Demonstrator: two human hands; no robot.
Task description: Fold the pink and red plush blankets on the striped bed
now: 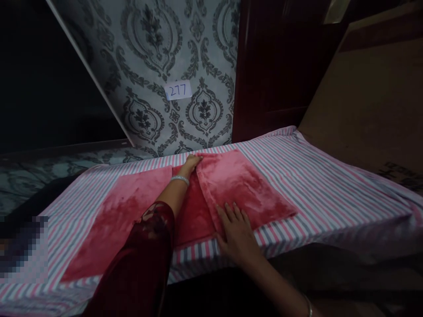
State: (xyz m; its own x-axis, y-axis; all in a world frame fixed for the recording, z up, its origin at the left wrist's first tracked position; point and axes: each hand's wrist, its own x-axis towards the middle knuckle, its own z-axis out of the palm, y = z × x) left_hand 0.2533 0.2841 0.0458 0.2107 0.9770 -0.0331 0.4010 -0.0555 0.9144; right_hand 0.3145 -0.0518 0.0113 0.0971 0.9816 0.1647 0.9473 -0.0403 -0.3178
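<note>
A red plush cloth point(122, 207) lies on a striped table cover, its two sides folded in toward the middle. A darker strip of it shows between the two flaps. My left hand point(192, 162) is closed at the far end of the right flap's inner edge, its fingers pinching the cloth. Near the front end of the same edge, my right hand point(238, 232) rests flat on the flap, fingers spread. The left forearm crosses over part of the left flap and hides it.
The pink, grey and white striped cover point(313, 185) drapes over the table's front edge. Behind stands a patterned wall with a paper label point(178, 90) reading 277. A large cardboard box point(380, 97) is at right, a dark screen-like panel point(49, 79) at left.
</note>
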